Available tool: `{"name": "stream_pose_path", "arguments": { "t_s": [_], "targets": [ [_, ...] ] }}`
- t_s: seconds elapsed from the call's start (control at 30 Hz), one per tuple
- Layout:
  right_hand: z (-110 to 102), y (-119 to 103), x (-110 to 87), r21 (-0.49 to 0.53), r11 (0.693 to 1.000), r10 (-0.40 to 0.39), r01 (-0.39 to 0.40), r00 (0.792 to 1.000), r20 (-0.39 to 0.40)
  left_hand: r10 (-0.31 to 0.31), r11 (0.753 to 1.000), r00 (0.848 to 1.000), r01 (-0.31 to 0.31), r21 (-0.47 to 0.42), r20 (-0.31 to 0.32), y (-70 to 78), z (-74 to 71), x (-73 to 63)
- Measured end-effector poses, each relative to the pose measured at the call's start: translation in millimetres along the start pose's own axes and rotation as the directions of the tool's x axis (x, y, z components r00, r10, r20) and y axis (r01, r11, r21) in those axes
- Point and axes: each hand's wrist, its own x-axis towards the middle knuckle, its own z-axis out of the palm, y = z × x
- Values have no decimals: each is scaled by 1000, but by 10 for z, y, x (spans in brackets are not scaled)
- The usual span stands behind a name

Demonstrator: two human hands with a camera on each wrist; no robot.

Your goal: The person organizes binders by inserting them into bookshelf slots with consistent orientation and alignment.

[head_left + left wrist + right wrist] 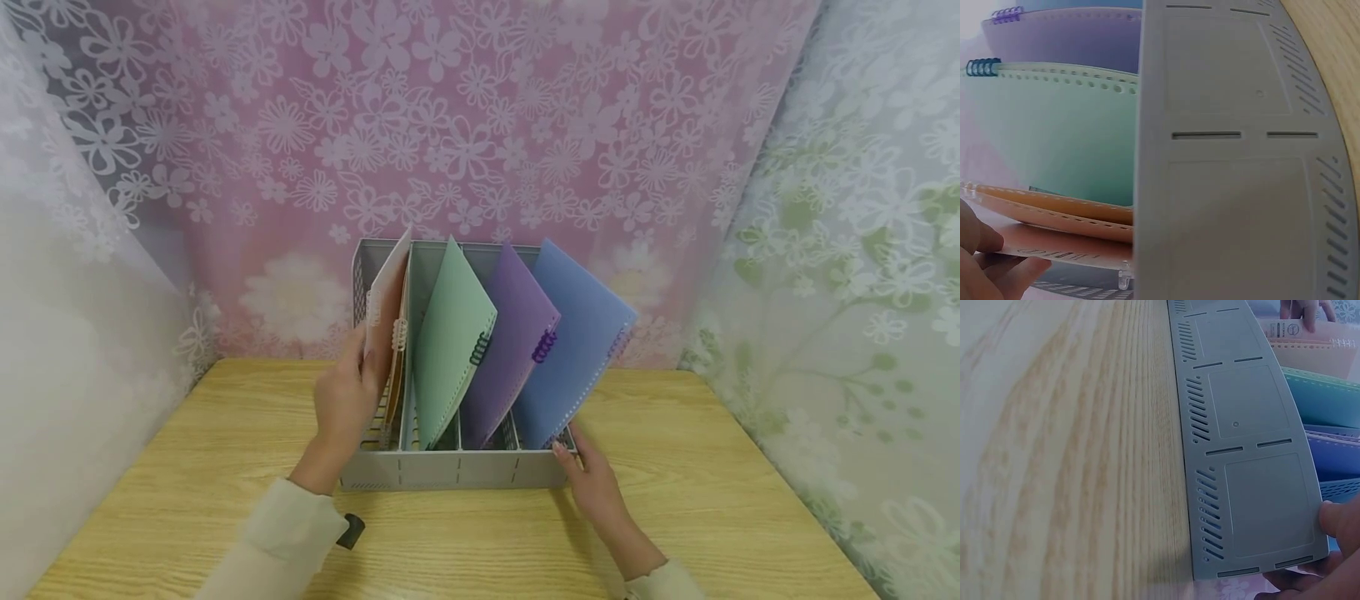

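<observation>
My left hand [343,404] pinches the front edge of a pink loose-leaf notebook [387,312] with clear binder rings. That notebook stands in the leftmost compartment of a grey file rack [457,471], beside a peach notebook [1054,212]. Further right, a green notebook [453,350], a purple notebook [513,342] and a blue notebook [573,333] lean in separate compartments, ring edges toward me. At the rack's front right corner, my right hand [600,492] grips the wall, thumb on the rim in the right wrist view; its other fingers are partly hidden.
The rack stands on a wood-grain table [697,500]. Behind the table hangs a pink flowered curtain [480,125], with pale curtains at both sides. A small black object [350,531] shows at the left sleeve's cuff.
</observation>
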Motion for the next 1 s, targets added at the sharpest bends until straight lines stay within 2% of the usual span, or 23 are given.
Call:
{"name": "stream_pose_path", "arguments": {
  "t_s": [0.33, 0.47, 0.6, 0.83, 1.0],
  "targets": [
    [-2, -15, -7, 13, 1000, -12, 12, 1000, -6, -43, 999, 997, 42, 28, 58, -32, 126, -124],
    [-8, -22, -1, 17, 1000, -26, 26, 1000, -8, -36, 999, 998, 35, 24, 53, -50, 163, -161],
    [-10, -26, 8, 22, 999, -24, 24, 1000, -6, -36, 999, 999, 34, 34, 41, -72, 186, -195],
    [4, -19, 19, 33, 999, -7, 8, 1000, -9, -87, 993, 992, 80, 88, 86, -96, 188, -244],
    [13, -6, -1, 30, 1000, 6, -6, 1000, -21, -78, 994, 991, 68, 89, 112, -89, 216, -261]
  ]
}}
